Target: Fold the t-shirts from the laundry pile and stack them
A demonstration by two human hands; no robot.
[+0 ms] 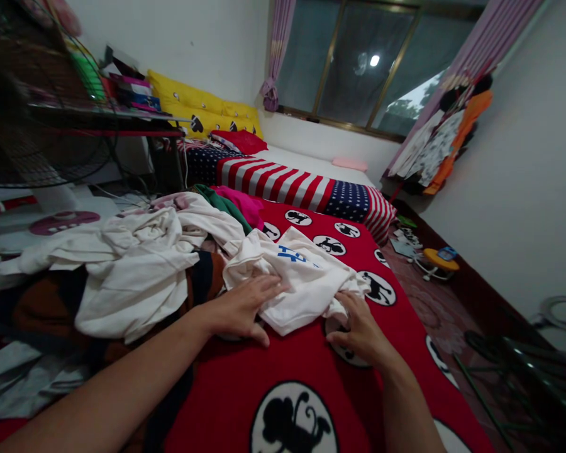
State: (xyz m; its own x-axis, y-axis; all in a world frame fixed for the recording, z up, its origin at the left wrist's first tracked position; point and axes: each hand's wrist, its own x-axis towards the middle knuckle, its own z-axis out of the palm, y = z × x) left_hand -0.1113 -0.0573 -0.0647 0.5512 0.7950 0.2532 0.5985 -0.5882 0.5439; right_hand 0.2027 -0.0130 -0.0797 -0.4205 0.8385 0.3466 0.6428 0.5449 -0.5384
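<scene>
Bedroom, red bed cover (283, 371). White shirt (297, 277) half-folded, bunched; left hand (240, 308) flat, open on it; right hand (358, 330) pinching hem. Clothes pile (136, 264) unfolded beside.

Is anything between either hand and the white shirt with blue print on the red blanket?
Nothing visible. The left hand lies flat on the white shirt, and the right hand touches its lower edge. The pile of white clothes sits apart, to the left.
</scene>
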